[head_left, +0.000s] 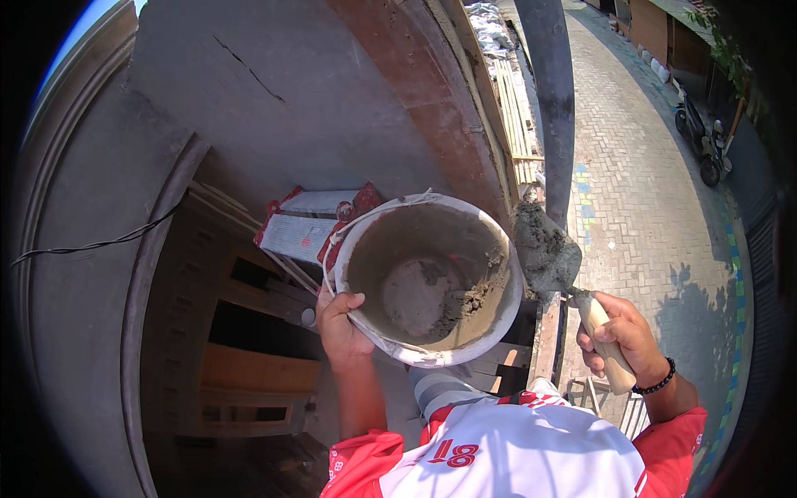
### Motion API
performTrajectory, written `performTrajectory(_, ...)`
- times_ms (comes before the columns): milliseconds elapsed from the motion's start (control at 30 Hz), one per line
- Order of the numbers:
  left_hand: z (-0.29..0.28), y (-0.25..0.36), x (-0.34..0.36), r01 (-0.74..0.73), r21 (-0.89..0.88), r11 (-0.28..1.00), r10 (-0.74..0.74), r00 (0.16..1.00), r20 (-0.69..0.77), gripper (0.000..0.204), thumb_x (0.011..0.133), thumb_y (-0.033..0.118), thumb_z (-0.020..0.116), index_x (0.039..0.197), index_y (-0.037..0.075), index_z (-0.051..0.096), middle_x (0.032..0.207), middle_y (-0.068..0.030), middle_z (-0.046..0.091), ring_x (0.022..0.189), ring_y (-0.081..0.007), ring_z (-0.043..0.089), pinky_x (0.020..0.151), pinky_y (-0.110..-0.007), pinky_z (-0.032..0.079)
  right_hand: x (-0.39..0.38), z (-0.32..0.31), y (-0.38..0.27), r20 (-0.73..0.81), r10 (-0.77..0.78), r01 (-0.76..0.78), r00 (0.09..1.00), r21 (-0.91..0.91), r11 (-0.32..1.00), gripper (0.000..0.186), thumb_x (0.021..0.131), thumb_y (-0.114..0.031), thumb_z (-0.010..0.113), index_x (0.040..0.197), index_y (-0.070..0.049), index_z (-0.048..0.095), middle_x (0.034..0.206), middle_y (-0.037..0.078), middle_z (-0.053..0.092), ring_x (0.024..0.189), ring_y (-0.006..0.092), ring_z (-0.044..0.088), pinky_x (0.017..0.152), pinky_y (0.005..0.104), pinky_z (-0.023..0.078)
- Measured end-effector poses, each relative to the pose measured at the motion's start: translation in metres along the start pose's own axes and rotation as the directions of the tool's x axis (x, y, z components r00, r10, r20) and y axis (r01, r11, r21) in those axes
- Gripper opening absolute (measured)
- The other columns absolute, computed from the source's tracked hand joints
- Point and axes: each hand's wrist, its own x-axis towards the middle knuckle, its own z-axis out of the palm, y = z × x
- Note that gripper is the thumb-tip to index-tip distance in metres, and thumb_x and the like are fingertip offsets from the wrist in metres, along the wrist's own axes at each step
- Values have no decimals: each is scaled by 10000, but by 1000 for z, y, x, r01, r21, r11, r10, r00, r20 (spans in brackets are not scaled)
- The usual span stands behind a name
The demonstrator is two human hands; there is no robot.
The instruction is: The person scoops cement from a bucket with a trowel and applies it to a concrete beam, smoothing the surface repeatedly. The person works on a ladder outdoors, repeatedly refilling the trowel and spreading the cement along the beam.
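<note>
My left hand (343,326) grips the rim of a whitish bucket (425,358), thumb over the edge and fingers hidden beneath it. The bucket tilts so that its inside faces me. Grey wet mortar (470,304) clings to its right inner wall, and a thin film coats the rest. In my right hand (623,333) is a trowel (604,344), held by its pale wooden handle. Its blade (548,249), just right of the bucket, is covered with mortar. A wire handle (334,249) hangs along the bucket's left rim.
A ladder top with red end caps (309,222) stands behind the bucket. Grey plastered wall (274,100) rises at the left, with a black cable (100,245). A dark post (551,100) stands before the paved lane (647,166) far below. A motorbike (706,145) is parked there.
</note>
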Motion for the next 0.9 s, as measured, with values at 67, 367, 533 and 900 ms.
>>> performTrajectory(67,-16,42,-6,-21,-6,1000,21,1000,-4,649,668,-109,464,1316,-79,455,1237,-233,582,1115,-345,602,1010,-449,484,-1,-8,-4,-30,-26,25,999,-31,999,536,740,-119,544,1254,13,467,777,121,573,470,145,541,415,278,483)
performTrajectory(367,-165,224,72,-205,-59,977,173,924,-341,458,784,75,522,1216,-74,548,1229,-226,609,1122,-407,589,1023,-568,438,16,-13,-3,59,-44,30,997,230,973,320,859,-92,525,1162,-28,447,871,116,540,634,183,566,476,320,497)
performTrajectory(533,-181,208,173,-388,64,920,343,712,-613,407,787,55,522,1166,-90,535,1183,-232,580,1075,-418,584,935,-566,489,32,4,-1,146,-138,78,980,358,930,370,895,-122,555,1226,-40,411,909,98,529,663,160,570,495,307,545)
performTrajectory(900,-160,167,225,-578,194,793,526,489,-696,452,740,-39,557,1173,-164,532,1211,-277,548,1065,-441,596,873,-572,524,61,74,-59,222,-386,213,896,547,809,285,907,-125,492,1174,-70,408,904,86,510,658,163,542,480,317,510)
